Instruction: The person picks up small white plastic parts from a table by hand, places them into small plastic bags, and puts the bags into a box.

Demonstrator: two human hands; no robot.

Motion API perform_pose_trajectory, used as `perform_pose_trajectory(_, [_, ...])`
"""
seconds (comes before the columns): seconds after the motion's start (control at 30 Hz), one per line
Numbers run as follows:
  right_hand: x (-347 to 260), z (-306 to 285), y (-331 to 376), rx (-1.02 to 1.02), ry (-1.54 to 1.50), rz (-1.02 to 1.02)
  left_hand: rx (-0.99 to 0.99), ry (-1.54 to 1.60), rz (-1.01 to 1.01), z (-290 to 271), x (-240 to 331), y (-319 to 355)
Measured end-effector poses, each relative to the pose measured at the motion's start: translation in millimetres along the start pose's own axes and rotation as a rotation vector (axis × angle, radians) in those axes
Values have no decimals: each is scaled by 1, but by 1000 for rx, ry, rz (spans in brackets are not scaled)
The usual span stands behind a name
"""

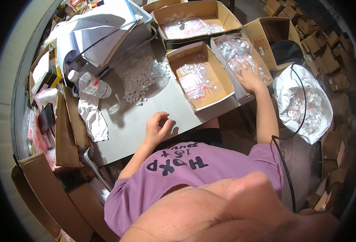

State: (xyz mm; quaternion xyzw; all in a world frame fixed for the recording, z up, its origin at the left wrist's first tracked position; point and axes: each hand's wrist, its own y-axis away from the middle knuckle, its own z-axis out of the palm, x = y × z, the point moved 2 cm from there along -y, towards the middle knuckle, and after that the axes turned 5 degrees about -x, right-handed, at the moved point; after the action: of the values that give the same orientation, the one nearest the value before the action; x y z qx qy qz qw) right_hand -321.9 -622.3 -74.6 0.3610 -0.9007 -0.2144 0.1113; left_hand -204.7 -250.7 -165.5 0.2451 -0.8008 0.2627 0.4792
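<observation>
A: Where is the right hand [248, 76] working?
B: It is lying spread, fingers wide, on the small clear bags [238, 50] in the right cardboard box [242, 93].
A: And the left hand [157, 128]?
B: It is curling loosely on the grey table [133, 121], holding nothing visible, near the loose white caps [139, 74].

A table [145, 117] fills the centre-left of the frame. On it, at upper centre, lies a heap of small caps [139, 76], with a bottle [90, 84] on its side to the left. Right of the heap stand 2 open boxes: the middle box [198, 76] holds small bags, and the right box [238, 60] is just beside it. Behind them sits a 3rd box [196, 20]. A sack [303, 103] lies at far right.
</observation>
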Motion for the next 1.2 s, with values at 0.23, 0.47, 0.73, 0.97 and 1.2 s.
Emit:
perform_pose_trajectory(0.23, [30,38,-71,-7,-19,-49,-29,-21,-40,0,5,-1])
perform_pose_trajectory(0.47, [4,16,-45,-93,42,38,2,-42,-27,-1,8,1])
perform_pose_trajectory(0.73, [27,-5,-20,148,-3,-107,-17,-20,18,-3,9,1])
perform_pose_trajectory(0.97, [24,18,-30,-20,80,-402,-10,57,-10,-6,15,-4])
perform_pose_trajectory(1.2, [11,25,-41,-48,64,-267,-89,-199,351,-7,74,-70])
